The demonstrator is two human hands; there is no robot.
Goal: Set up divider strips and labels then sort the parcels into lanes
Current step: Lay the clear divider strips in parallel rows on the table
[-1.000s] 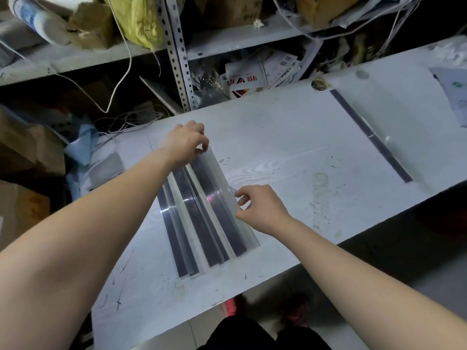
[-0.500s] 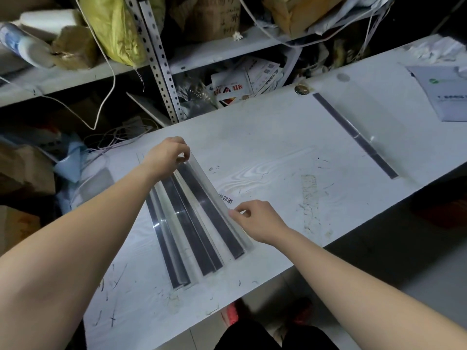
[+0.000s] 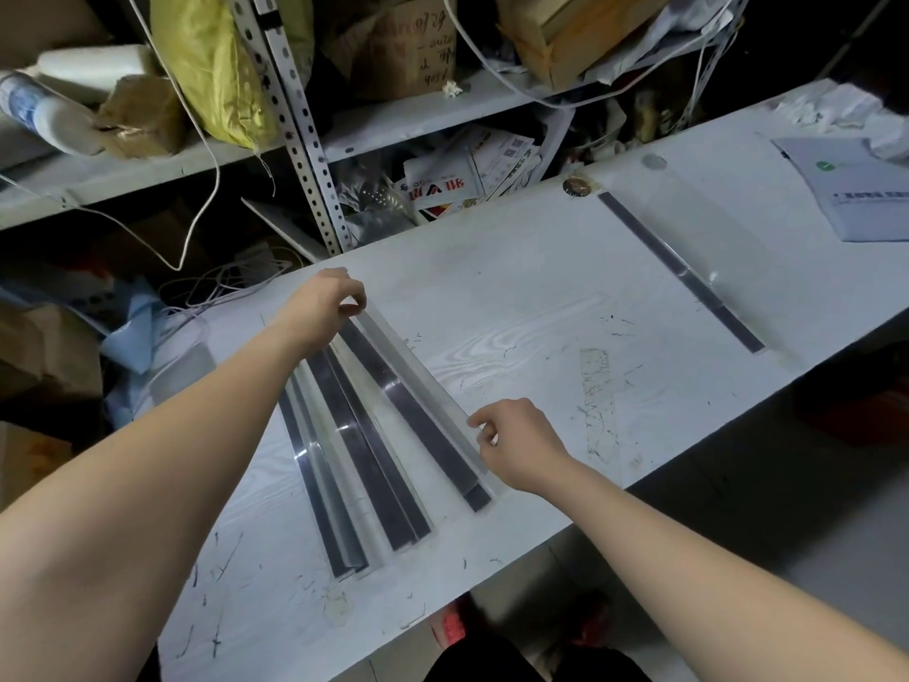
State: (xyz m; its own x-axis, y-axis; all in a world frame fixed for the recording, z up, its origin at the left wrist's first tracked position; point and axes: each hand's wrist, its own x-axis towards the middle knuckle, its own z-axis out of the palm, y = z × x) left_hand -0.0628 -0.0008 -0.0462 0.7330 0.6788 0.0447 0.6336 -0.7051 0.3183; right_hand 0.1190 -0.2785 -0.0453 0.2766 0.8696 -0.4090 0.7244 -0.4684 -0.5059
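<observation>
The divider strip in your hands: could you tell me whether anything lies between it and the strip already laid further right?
Nothing visible does: only scuffed tabletop shows between the held divider strip and the laid strip.

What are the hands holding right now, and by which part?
Both pinch the rightmost clear divider strip: left hand at its far end, right hand near its near end.

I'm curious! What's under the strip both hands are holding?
White table shows around the strip that the left hand and right hand pinch. Its dark band hides whatever lies directly beneath.
</observation>
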